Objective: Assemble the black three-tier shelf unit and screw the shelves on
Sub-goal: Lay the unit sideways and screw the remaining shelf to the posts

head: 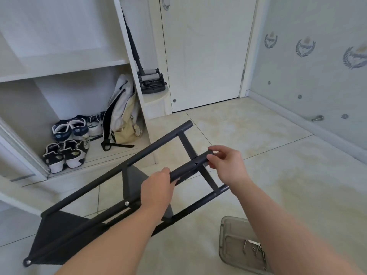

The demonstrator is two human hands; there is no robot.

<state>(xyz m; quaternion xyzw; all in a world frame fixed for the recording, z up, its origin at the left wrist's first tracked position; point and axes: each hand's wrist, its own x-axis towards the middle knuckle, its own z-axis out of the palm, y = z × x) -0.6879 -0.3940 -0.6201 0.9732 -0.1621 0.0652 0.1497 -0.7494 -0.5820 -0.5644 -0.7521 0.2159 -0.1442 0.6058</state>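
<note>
Two shelves (59, 241) look screwed on, a third is wanting, while the left hand (156, 191) grips a post (188, 168) and the right hand (226, 163) pinches its tip.

Shelf frame (111, 171): centre to lower left, before me. Tray (225, 243): lower right, on floor (258, 145). Shoes (69, 128), backpack (121, 114) right of them: in cupboard (59, 70), left.

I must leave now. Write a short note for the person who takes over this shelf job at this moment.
Left hand: grips the near black post mid-length.
Right hand: pinches that post's free end.
Shelf unit is held tilted; clear tray with small hardware lies on the floor, lower right.
Done: two shelves look screwed on.
Left: third shelf; the post's hole is empty.
</note>
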